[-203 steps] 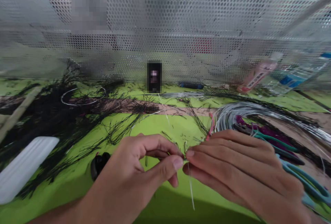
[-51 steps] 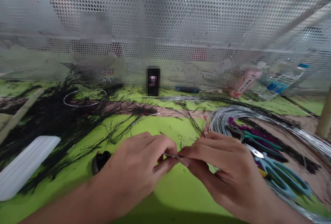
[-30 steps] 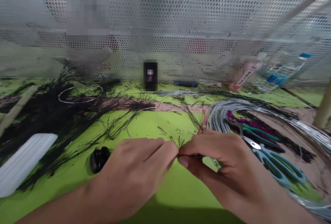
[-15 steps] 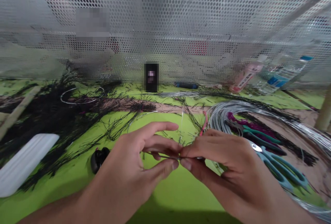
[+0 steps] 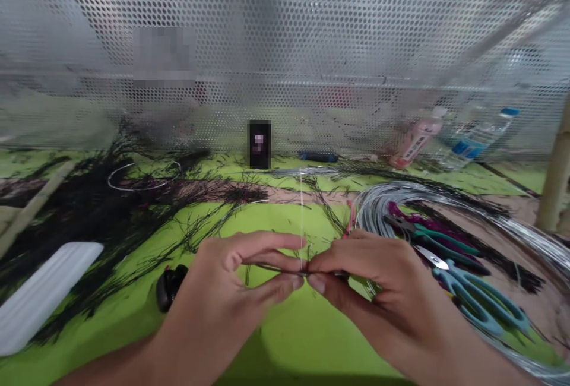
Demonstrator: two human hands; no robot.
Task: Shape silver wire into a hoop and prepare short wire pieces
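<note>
Both hands meet at the middle over the green work surface (image 5: 325, 338). My left hand (image 5: 214, 297) is closed in a pinch of thumb and fingertips on a thin dark wire (image 5: 271, 268), its index finger held out above. My right hand (image 5: 378, 291) pinches the same wire just beside it, thumb below and fingers above, the tips of both hands nearly touching. A thin white thread (image 5: 301, 208) rises upright from the pinch point. The fingers cover most of the wire, and its exact make-up is too small to tell.
Light-blue scissors (image 5: 481, 297), green-handled pliers (image 5: 445, 240) and a coil of silver wire (image 5: 378, 202) lie right. Bundles of black strands (image 5: 146, 231) and a white plastic piece (image 5: 53, 291) lie left. Two bottles (image 5: 416, 139) and a dark phone-like object (image 5: 259, 148) stand against the perforated metal screen (image 5: 285, 29).
The view has tilted up slightly, so the scene sits lower. The white thread shows longer and straighter above the fingers. Both hands keep their pinch, shifted slightly left.
</note>
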